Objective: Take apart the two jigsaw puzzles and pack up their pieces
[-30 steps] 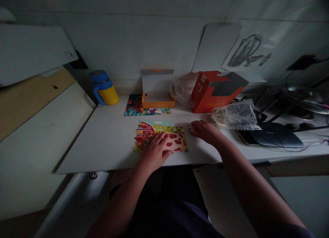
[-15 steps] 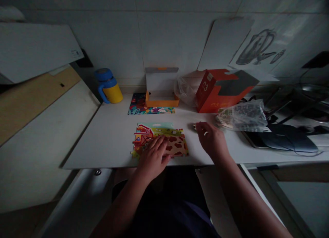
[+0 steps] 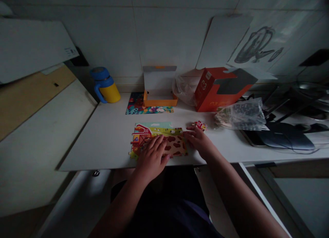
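A partly joined jigsaw puzzle (image 3: 176, 146) with a red barn, green field and brown-spotted cow hide lies near the table's front edge. My left hand (image 3: 152, 154) rests flat on its lower middle, fingers stretched out, covering part of the picture. At the puzzle's right edge is my right hand (image 3: 197, 141), its fingers bent and pressed together; whatever they may hold is hidden. Just beyond that hand, a few loose puzzle pieces (image 3: 200, 125) lie on the table, one of them red with a white barn-door pattern.
Behind the puzzle, an open orange box (image 3: 160, 102) stands on a colourful picture sheet (image 3: 133, 108). A blue and yellow jug (image 3: 109, 89) is at the back left. Rightward are a red box (image 3: 218, 94), a clear plastic bag (image 3: 241, 114) and a dark flat object (image 3: 285, 137).
My right hand has moved left from the loose pieces to the puzzle's right edge, uncovering the red piece. My left hand stays on the puzzle. The view has shifted slightly.
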{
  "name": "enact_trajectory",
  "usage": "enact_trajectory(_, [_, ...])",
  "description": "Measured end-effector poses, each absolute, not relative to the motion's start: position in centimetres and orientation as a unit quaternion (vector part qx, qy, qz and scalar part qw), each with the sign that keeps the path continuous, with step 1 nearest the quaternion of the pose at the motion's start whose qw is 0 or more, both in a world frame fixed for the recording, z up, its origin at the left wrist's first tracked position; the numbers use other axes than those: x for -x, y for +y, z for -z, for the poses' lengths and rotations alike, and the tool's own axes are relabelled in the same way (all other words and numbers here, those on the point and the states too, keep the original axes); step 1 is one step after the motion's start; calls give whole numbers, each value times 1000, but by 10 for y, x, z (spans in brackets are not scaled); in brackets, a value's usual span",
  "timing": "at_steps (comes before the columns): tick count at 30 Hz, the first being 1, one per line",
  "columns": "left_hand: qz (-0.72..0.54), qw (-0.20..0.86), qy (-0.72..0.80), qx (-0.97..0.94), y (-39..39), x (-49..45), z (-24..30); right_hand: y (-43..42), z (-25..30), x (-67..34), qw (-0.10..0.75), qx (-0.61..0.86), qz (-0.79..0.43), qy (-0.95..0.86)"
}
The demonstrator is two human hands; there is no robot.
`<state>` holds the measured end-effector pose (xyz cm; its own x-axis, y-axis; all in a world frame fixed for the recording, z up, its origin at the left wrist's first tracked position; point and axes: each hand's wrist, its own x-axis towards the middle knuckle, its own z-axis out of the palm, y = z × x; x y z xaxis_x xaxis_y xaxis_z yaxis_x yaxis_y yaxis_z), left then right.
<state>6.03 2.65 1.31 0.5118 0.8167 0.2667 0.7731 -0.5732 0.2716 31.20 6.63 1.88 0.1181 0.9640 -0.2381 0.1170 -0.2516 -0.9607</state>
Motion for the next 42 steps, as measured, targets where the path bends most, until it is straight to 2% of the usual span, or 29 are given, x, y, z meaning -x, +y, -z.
enact_trajectory(4, [-190,59,457,-867,26,-60,-13,72,-11,-307,416,614,-472,-476])
enact_trajectory(12, [-179,60,455,-870,24,-62,-15,84,-13,-304,322,666,-323,-590])
enact_trajectory(22, [-184,58,465,-864,38,-67,-22,86,-20,-301,272,680,-288,-617])
enact_trajectory(27, [-180,55,465,-865,46,-70,-17,85,-25,-294,232,686,-224,-652])
enact_trajectory(38, [-189,70,448,-871,47,-69,-16,67,-27,-315,261,696,-236,-626])
enact_trajectory(42, [-191,74,447,-871,48,-68,-14,53,-27,-317,258,690,-277,-616])
